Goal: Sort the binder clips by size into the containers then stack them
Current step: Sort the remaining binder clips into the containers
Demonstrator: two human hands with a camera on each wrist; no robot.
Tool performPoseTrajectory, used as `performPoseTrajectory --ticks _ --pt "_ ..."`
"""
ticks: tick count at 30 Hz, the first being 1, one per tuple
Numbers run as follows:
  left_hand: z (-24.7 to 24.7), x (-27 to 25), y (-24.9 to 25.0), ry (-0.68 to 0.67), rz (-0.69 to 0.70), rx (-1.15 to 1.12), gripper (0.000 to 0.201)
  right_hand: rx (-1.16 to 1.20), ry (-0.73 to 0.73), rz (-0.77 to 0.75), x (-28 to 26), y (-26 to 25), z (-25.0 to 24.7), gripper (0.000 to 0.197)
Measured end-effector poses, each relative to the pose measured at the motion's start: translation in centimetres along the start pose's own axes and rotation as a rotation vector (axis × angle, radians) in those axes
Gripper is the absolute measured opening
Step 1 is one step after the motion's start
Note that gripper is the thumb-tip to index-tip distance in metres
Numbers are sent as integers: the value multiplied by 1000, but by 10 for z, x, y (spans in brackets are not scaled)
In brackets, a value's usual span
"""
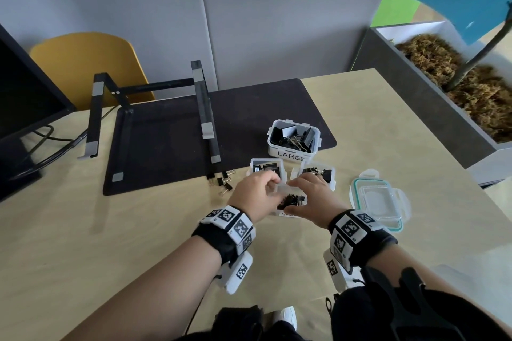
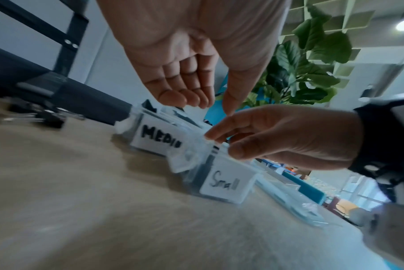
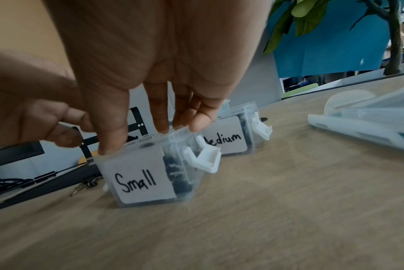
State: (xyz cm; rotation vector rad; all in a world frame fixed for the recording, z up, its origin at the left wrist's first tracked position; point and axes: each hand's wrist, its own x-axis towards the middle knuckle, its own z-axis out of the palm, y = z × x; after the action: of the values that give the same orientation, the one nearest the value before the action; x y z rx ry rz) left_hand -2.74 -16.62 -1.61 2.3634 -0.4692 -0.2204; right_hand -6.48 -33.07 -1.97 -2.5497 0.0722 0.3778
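Hovering over the small box [image 1: 288, 214] on the counter [image 1: 138, 230], both hands meet, medium boxes [image 1: 252, 167] just behind. Left wrist: left hand [image 2: 191, 54] loose, fingers lightly curled, holding nothing. Right wrist: right hand [image 3: 161, 64] pinches the box's clear lid [image 3: 150, 140], thumb front, fingers back.

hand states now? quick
Left hand: open, fingers loosely curled, nothing in it.
Right hand: closed, thumb and fingers gripping the top of the Small container.
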Motion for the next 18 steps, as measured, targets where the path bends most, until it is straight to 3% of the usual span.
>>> performPoseTrajectory --ticks 7,18 --pt "-13 2 -66 151 -413 275 26 -4 -2 -6 -2 1 0 63" --pt "-5 1 -74 71 -330 345 27 2 -8 -17 -3 1 -1 63"
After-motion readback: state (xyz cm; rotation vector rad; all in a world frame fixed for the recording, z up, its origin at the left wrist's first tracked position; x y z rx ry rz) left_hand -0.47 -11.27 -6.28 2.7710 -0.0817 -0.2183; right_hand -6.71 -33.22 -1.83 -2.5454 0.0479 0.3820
